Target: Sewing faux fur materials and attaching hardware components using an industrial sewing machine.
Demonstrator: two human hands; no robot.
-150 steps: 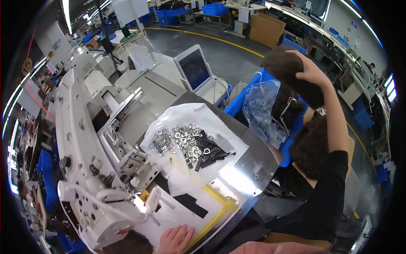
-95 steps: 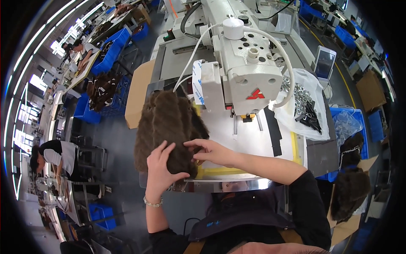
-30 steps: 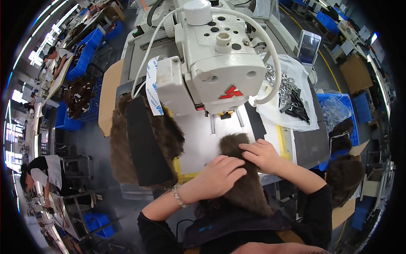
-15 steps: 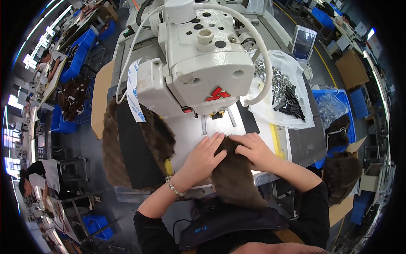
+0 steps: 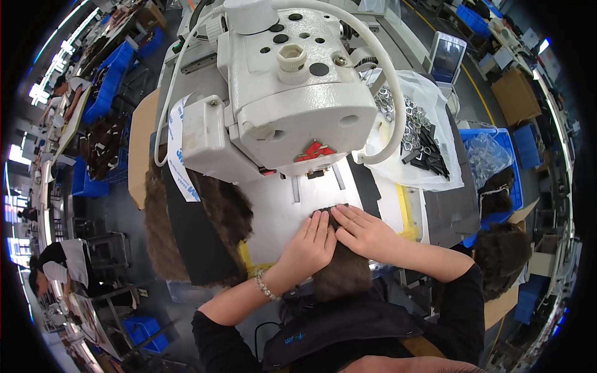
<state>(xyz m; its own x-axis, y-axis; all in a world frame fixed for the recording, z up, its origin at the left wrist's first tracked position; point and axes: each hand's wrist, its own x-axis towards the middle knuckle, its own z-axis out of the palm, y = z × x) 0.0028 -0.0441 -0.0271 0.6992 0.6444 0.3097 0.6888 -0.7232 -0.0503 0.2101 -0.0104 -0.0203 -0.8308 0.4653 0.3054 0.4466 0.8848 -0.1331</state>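
A strip of brown fur (image 5: 343,273) lies at the near edge of the white work plate, its near end hanging toward my lap. My left hand (image 5: 312,244) rests on its left side, fingers stretched out and lying flat. On the other side my right hand (image 5: 364,233) lies flat too, its fingers pointing up and left. Both sets of fingertips meet near the far end of the strip, covering much of it. Just beyond the fingers stands a white industrial sewing machine (image 5: 305,93), its head above the plate (image 5: 280,214).
Larger brown fur pieces (image 5: 163,239) with a black strip (image 5: 199,239) lie at the left. A clear plastic bag (image 5: 443,173) at the right holds metal rings and black pieces. Beyond it are a small screen (image 5: 446,57) and a blue crate (image 5: 515,168). People work at the far left.
Both hands have closed in on each other over the fur and flattened. The fur strip has shifted slightly nearer and straightened. The view has shifted slightly.
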